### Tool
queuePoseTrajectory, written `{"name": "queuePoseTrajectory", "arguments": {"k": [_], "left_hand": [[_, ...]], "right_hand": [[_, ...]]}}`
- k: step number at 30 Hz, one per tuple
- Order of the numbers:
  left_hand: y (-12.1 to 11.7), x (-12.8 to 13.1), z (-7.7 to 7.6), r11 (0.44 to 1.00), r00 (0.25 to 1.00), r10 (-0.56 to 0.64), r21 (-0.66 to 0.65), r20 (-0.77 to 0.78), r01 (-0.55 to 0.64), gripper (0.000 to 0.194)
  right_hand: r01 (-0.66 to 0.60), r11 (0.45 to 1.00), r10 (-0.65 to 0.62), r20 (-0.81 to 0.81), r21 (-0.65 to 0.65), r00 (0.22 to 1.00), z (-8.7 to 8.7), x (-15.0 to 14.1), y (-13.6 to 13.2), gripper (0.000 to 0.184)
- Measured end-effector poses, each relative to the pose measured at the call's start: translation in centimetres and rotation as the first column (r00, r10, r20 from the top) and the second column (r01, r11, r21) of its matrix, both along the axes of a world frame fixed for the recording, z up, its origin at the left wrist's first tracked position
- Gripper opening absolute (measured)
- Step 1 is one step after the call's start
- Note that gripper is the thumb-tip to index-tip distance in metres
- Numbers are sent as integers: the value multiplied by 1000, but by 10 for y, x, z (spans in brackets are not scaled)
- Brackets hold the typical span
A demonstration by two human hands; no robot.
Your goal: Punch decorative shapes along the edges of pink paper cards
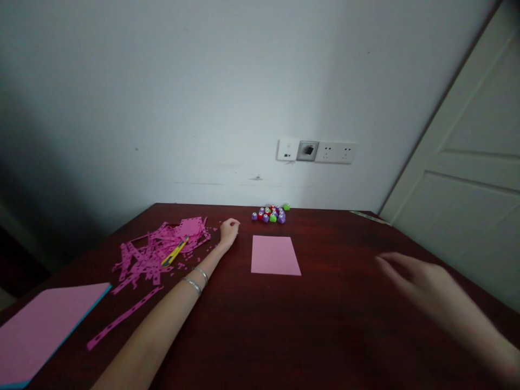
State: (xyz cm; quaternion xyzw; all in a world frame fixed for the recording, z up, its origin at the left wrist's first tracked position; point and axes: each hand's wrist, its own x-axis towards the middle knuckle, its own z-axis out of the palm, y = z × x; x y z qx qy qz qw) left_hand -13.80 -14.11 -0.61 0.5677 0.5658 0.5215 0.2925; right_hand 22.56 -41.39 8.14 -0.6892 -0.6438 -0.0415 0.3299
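My left hand is stretched far across the dark wooden table, its fingers curled in a loose fist with nothing visible in them. It rests just right of a heap of pink paper scraps with a yellow craft knife lying on it. Two silver bangles sit on that wrist. My right hand hovers blurred over the table's right side, fingers spread and holding nothing. A pink paper sheet lies between the hands. Several small coloured paper punches cluster behind it.
A stack of pink sheets over a blue one lies at the near left corner. A long punched pink strip lies beside my forearm. Wall sockets sit above the table's far edge. A white door stands at the right.
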Motion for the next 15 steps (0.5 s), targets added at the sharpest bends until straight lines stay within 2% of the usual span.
{"name": "queuePoseTrajectory", "arguments": {"k": [4,7,11,15], "left_hand": [[3,-3,-4,1000,999,-23,-5,-31,23,15],[4,-4,-7,999,998,-32,5,-60,32,16],[3,-4,-8,999,995,-33,21,-93,36,17],[2,-3,-6,999,993,-27,30,-117,31,17]], "right_hand": [[-261,950,294,200,-173,935,-37,-34,113,37],[-306,924,359,247,-228,900,-70,-45,170,42],[-286,940,320,194,-186,927,-95,-41,202,43],[-300,941,324,160,-154,933,-102,-36,208,42]]}}
